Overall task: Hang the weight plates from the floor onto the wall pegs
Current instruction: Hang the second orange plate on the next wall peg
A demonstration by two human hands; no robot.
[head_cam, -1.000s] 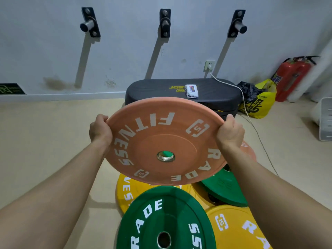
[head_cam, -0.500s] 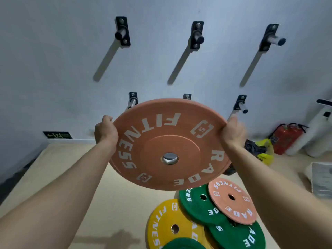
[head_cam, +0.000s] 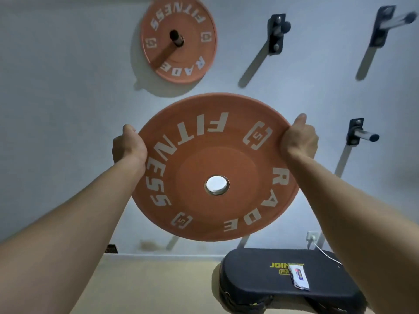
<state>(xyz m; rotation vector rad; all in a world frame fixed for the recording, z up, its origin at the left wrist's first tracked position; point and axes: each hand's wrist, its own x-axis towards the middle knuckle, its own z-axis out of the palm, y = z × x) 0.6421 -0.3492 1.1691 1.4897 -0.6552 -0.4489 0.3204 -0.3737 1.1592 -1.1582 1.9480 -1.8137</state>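
A large orange weight plate point(head_cam: 204, 155) with white FITNESS lettering is held up in front of the wall, tilted with its face toward me. My left hand point(head_cam: 128, 146) grips its left rim and my right hand point(head_cam: 299, 139) grips its upper right rim. Through its centre hole I see only pale wall. A smaller orange plate point(head_cam: 179, 62) hangs on the upper left wall peg point(head_cam: 175, 37). Bare pegs stick out of the wall at upper middle point(head_cam: 277, 29), upper right point(head_cam: 394, 19) and right of my right hand point(head_cam: 362, 135).
A black padded bench point(head_cam: 283, 284) stands against the wall at the lower right, with a small white packet point(head_cam: 299, 277) on top. A wall socket point(head_cam: 311, 236) with a white cable sits behind it. Beige floor point(head_cam: 158, 284) stretches to the left.
The plate has risen with both hands as my view tilted up the wall. The floor plates have dropped out of sight and a hung orange plate has come into view above.
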